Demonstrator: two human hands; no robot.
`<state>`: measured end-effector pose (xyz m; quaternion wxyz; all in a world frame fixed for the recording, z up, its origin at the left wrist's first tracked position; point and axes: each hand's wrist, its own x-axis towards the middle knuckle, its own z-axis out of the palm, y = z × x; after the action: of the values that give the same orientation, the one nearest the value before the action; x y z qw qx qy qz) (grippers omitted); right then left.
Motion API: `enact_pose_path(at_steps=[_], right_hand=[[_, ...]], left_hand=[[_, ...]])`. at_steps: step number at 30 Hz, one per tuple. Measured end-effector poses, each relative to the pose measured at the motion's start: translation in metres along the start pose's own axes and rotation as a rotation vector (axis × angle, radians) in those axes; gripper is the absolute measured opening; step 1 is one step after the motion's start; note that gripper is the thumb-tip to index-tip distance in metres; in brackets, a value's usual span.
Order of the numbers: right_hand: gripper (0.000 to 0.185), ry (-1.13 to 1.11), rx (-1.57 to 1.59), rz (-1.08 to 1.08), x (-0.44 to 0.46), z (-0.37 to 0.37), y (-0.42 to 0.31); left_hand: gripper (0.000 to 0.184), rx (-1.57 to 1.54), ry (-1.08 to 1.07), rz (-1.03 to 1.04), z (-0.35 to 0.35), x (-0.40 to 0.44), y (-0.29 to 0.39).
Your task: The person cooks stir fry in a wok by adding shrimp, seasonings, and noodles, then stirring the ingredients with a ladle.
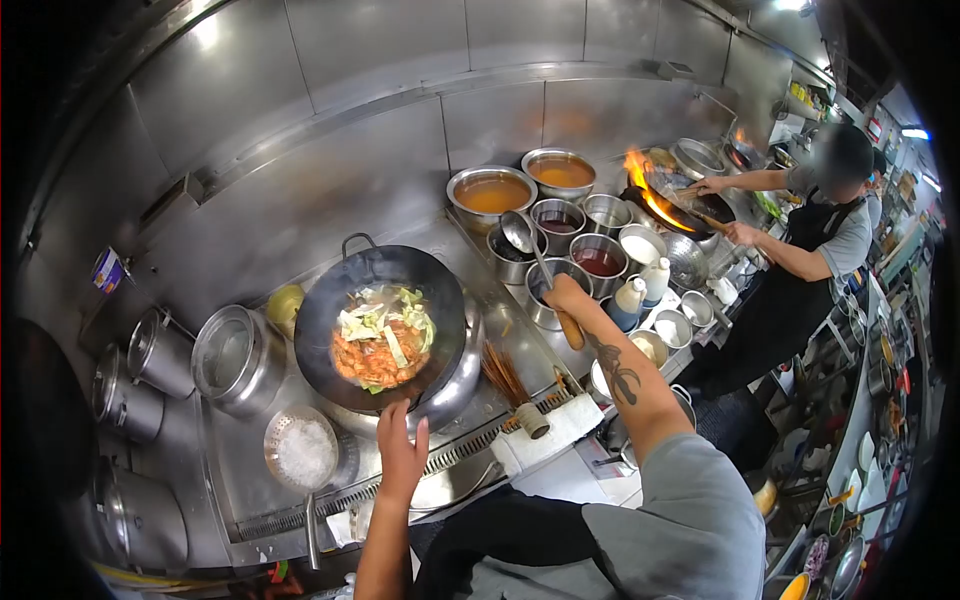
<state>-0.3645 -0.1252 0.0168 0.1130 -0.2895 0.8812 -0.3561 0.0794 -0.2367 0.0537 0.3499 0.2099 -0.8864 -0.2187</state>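
Observation:
My right hand [563, 292] is wrapped round the handle of a ladle [518, 234]. The ladle's bowl hangs over the metal pots of sauce, and its wooden handle end sticks out below my fist. At the near rim of a black wok [322, 345] is my left hand [402, 447], thumb apart from the fingers. Its fingertips reach the rim; whether they touch it I cannot tell. Inside the wok lie pale cabbage pieces [398, 322] on top of reddish-orange food [375, 358]. The wok rests on the burner, its loop handle on the far side.
Left of the wok stand several steel pots [238, 352] and a strainer [300, 448] with white contents. Bamboo sticks [503, 372] and a white cloth [550, 433] lie at the counter's front. On the right, a co-worker [800, 240] handles a flaming wok [712, 208]. Squeeze bottles [629, 300] stand near the sauces.

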Motion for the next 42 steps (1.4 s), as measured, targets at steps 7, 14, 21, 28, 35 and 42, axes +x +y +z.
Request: enact_pose_path(at_steps=[7, 14, 21, 28, 35, 42], right_hand=[[0.026, -0.151, 0.138, 0.269, 0.026, 0.02, 0.015], [0.011, -0.2, 0.553, 0.375, 0.004, -0.021, -0.013], [0.015, -0.122, 0.401, 0.274, -0.002, -0.015, -0.012], [0.018, -0.104, 0.603, 0.141, -0.017, -0.016, -0.007], [0.015, -0.24, 0.863, 0.388, -0.021, -0.026, -0.017], [0.011, -0.261, 0.853, 0.255, -0.062, -0.038, -0.077]], left_hand=[[0.038, 0.001, 0.029, -0.19, -0.041, -0.088, 0.005], [0.038, -0.007, 0.108, -0.471, -0.055, -0.163, -0.012], [0.041, 0.005, 0.131, -0.543, -0.06, -0.185, -0.016], [0.044, 0.015, 0.095, -0.545, -0.06, -0.186, -0.013], [0.045, -0.007, 0.087, -0.56, -0.062, -0.189, -0.015], [0.042, -0.068, 0.08, -0.582, -0.063, -0.193, -0.018]])
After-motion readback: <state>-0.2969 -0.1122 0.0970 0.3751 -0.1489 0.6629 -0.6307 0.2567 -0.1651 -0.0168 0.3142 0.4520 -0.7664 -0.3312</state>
